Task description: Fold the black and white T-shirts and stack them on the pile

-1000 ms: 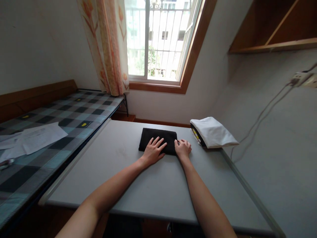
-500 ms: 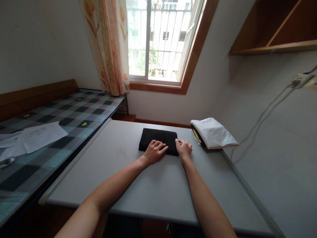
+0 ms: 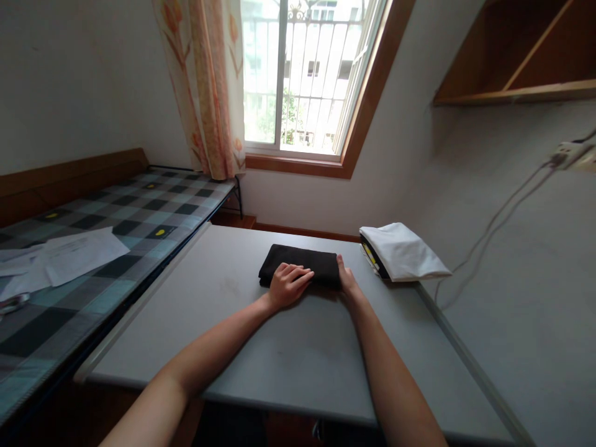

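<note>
A folded black cloth (image 3: 302, 257) forms a flat, thick rectangle on the grey table. Over its near edge lies my left hand (image 3: 288, 285), fingers drawn together on the top face and closed on the cloth; the underside of that grip is hidden. My right hand (image 3: 347, 276) holds the right end, thumb along the side and the other fingers mostly hidden behind or beneath. The cloth's near right edge looks slightly raised, with shadow under it. To the right, apart from my hands, rests a stack of folded fabric (image 3: 403, 251), white on top with black and yellow below.
The grey table (image 3: 186, 323) stands against the right wall. Along its left side is a bed with a checked mattress (image 3: 116, 205), with papers (image 3: 69, 257) on it. A window (image 3: 307, 81), curtain (image 3: 214, 93), wall shelf (image 3: 512, 93) and hanging cord (image 3: 498, 211) surround it.
The black cloth's near edge has lifted slightly and its visible top looks narrower. My left fingers have drawn together; my right hand has turned, its thumb now upright at the cloth's end.
</note>
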A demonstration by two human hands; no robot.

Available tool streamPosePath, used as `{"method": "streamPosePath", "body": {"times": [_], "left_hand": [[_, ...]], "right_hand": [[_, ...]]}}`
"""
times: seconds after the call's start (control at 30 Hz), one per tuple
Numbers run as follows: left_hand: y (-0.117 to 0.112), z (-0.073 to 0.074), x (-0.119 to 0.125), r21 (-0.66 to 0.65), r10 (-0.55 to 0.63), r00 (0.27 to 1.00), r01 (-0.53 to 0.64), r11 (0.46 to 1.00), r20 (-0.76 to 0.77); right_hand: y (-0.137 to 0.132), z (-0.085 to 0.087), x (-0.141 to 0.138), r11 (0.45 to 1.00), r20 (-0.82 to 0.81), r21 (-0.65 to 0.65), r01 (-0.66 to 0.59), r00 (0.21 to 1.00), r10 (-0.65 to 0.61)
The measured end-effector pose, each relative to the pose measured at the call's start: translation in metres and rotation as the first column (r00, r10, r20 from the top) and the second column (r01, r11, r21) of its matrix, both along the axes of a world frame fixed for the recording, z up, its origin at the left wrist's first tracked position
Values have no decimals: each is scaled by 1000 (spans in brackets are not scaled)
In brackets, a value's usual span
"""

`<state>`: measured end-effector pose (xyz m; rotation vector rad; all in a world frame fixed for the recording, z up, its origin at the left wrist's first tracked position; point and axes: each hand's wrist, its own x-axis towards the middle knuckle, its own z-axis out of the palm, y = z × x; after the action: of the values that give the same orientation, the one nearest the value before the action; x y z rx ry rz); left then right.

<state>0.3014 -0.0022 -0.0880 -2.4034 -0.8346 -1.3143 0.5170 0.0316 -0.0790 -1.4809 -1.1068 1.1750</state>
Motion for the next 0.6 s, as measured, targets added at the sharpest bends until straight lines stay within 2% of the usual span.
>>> {"method": "streamPosePath", "body": {"times": [0.07,0.17,0.37,0.5,0.6], "left_hand": [[-3,1,1,24,-67,993,70,997,-100],[-8,1,5,26,-97,975,104,994,-202],[-24,-5,23,-42,-10,953,-3,999,-304],[-28,-4,27,-106,-33,961,4,994,-273],[-26,-1,26,-129,-44,972,14,991,-230]], "right_hand": [[1,0,0,997,-185,-74,15,982,-29],[-1,2,5,988,-291,-154,3,956,-49],[-7,6,19,972,-305,-199,-123,951,58],[-15,11,24,949,-270,-168,-266,938,216],[-20,16,26,937,-265,-147,-317,925,271]]}}
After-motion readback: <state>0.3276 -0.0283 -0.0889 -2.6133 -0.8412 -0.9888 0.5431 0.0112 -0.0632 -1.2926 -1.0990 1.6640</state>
